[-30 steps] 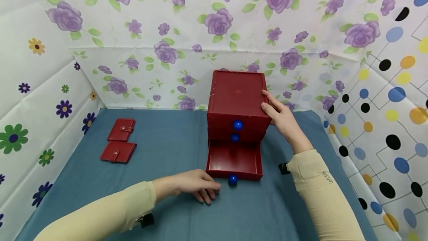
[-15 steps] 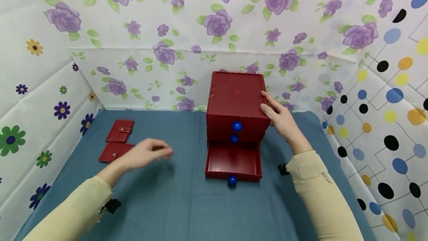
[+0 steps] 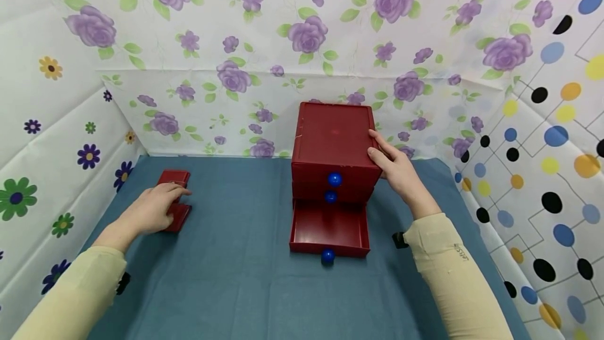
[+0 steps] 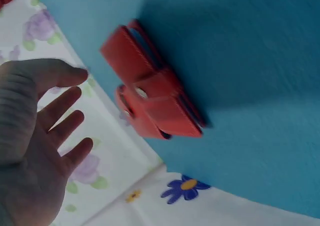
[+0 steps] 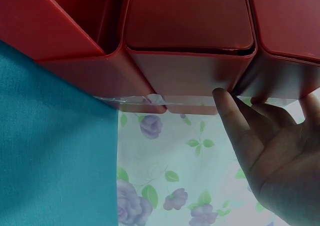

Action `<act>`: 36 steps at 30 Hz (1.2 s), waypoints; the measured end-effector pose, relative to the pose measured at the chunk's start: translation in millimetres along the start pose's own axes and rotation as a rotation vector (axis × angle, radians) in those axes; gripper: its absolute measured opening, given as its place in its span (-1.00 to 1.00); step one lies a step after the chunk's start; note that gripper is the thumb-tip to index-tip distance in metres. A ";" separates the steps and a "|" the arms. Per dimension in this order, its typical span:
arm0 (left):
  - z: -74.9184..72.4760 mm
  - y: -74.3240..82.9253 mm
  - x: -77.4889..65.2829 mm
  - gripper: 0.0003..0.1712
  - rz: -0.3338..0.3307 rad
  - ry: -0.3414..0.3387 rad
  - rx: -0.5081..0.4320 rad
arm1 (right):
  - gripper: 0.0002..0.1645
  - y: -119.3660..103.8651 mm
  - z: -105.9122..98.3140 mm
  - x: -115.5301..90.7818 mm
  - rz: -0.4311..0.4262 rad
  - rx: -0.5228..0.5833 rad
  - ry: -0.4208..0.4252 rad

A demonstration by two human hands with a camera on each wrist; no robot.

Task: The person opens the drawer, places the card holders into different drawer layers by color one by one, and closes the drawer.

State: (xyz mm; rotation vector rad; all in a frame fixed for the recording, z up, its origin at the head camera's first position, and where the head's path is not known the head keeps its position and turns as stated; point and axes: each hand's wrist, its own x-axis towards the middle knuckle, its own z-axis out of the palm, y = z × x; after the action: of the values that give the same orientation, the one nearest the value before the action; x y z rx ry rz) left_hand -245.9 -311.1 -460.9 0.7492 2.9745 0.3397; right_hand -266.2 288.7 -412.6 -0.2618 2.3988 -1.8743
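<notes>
My left hand (image 3: 146, 209) hovers over two red wallets at the left of the table, hiding much of both. In the left wrist view its fingers are spread and apart from the nearer wallet (image 4: 160, 108), which has a snap strap; the farther wallet (image 4: 140, 118) lies partly behind it. My right hand (image 3: 398, 169) rests against the upper right side of a dark red drawer cabinet (image 3: 336, 133), its fingertips at the top edge. The right wrist view shows the thumb touching the side wall. The bottom drawer (image 3: 330, 224) is pulled out and holds nothing.
Blue knobs mark the drawers; the top knob (image 3: 334, 179) and middle knob (image 3: 331, 196) sit on closed drawers, while the bottom knob (image 3: 327, 255) juts toward the front. Patterned sheets (image 3: 269, 9) stand behind and at both sides of the blue tablecloth (image 3: 226, 272).
My left hand has moved from beside the open drawer leftward across the table to above the wallets. The right hand stays at the cabinet, and the drawer has not moved.
</notes>
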 end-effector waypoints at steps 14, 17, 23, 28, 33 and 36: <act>12.8 -21.3 -13.4 -0.04 0.022 -0.127 0.137 | -0.20 -0.2 0.3 -0.6 0.000 0.007 0.008; 15.4 -23.2 -14.0 -0.05 0.014 -0.128 0.143 | -0.21 -0.6 0.4 -0.7 -0.004 0.008 0.006; 19.2 -26.1 -13.9 -0.10 0.007 -0.127 0.160 | -0.21 -1.3 0.4 -1.0 -0.003 0.013 0.004; 19.0 -25.6 -13.9 -0.13 0.014 -0.119 0.150 | -0.23 -2.8 0.4 -1.5 -0.001 0.013 0.006; 19.4 -26.2 -15.0 -0.13 0.018 -0.111 0.123 | -0.24 -4.3 1.2 -1.3 0.003 0.024 0.002; 20.6 -27.0 -15.4 -0.13 0.025 -0.105 0.121 | -0.24 -4.9 2.0 -1.8 0.004 0.022 0.003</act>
State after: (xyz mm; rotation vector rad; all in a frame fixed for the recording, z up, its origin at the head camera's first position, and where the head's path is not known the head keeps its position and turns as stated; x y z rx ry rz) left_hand -242.5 -337.5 -487.0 0.7894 2.9101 0.1176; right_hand -263.6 285.9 -408.4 -0.2526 2.3767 -1.8995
